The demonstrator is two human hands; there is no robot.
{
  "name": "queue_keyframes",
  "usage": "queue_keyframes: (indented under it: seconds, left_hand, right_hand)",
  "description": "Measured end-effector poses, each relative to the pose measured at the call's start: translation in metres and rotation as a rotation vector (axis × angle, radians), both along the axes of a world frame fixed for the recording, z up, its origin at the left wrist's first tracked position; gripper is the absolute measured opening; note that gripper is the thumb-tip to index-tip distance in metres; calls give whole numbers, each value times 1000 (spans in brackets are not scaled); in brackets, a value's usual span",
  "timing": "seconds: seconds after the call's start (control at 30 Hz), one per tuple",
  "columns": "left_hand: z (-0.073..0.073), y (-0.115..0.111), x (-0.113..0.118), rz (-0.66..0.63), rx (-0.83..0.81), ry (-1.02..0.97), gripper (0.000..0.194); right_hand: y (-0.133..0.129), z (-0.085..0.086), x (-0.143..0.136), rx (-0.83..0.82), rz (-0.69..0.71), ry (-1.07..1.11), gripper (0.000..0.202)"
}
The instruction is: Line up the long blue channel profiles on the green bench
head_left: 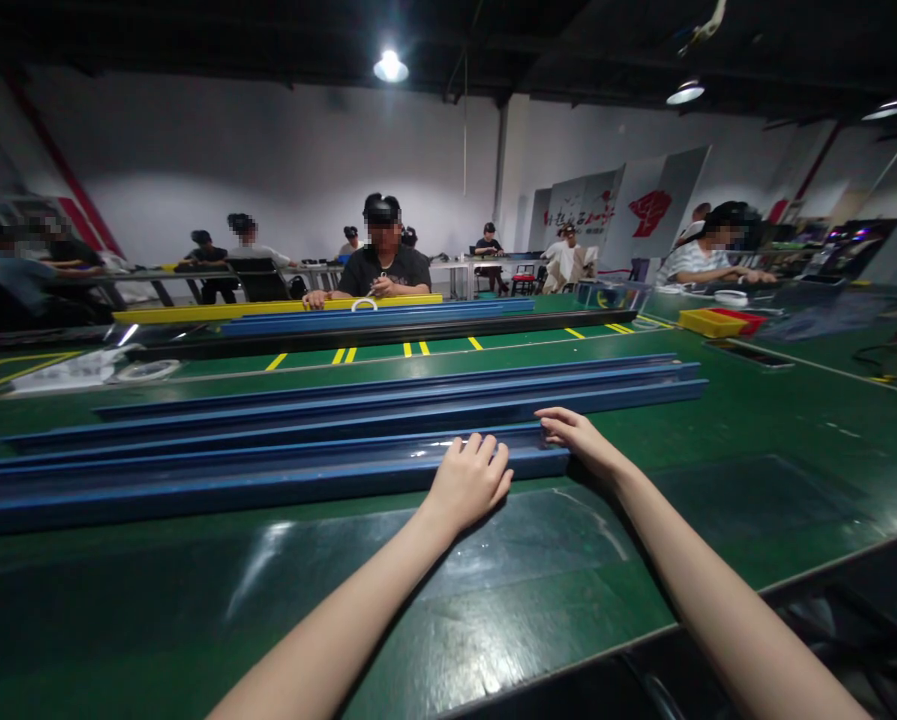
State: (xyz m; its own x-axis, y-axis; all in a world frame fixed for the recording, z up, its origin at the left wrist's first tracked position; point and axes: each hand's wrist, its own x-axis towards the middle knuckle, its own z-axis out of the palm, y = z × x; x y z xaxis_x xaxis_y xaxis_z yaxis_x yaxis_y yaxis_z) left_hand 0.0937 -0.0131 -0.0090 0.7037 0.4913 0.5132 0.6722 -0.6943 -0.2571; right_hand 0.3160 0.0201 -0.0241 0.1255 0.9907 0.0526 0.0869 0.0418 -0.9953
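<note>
A long blue channel-shaped rail (268,480) lies across the green table, its trough facing up. Over its near wall, close to the right end, sits my left hand (469,482), with fingers curled into the trough and thumb outside. At the rail's right end is my right hand (581,440), fingers apart and fingertips touching or very near the end. Something clear and shiny shows inside the trough beside my left fingers; its shape is hard to make out. Just behind lie more blue rails (388,398), parallel to the first.
Clear plastic sheet (508,550) lies flat before the rail. Farther back are a black rail (418,333), blue strips and a yellow rail (193,314), where a person (385,265) sits. A tape roll (146,371) lies left; yellow (710,322) and red trays and a phone (752,353) stand right.
</note>
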Motion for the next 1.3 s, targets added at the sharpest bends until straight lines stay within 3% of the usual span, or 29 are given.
queue_keyframes:
  seconds: [0.23, 0.5, 0.77, 0.93, 1.1, 1.3]
  left_hand:
    - [-4, -3, -2, -1, 20, -16, 28]
    - [-6, -3, -2, 14, 65, -69, 28]
    - [-7, -5, -3, 80, 46, -116, 30]
    - [-7, -5, -3, 80, 21, -115, 31]
    - [-8, -5, -3, 70, 27, -110, 30]
    - [-8, -5, -3, 69, 14, -109, 29]
  right_hand:
    - [-7, -2, 3, 8, -1, 34, 28]
    - [-12, -3, 0, 46, -102, -63, 28]
    - [-16, -1, 0, 106, -34, -96, 23]
    - [-13, -1, 3, 69, -28, -62, 15]
    - [-3, -9, 12, 25, -37, 18, 20]
    - [-7, -6, 13, 64, -48, -102, 15]
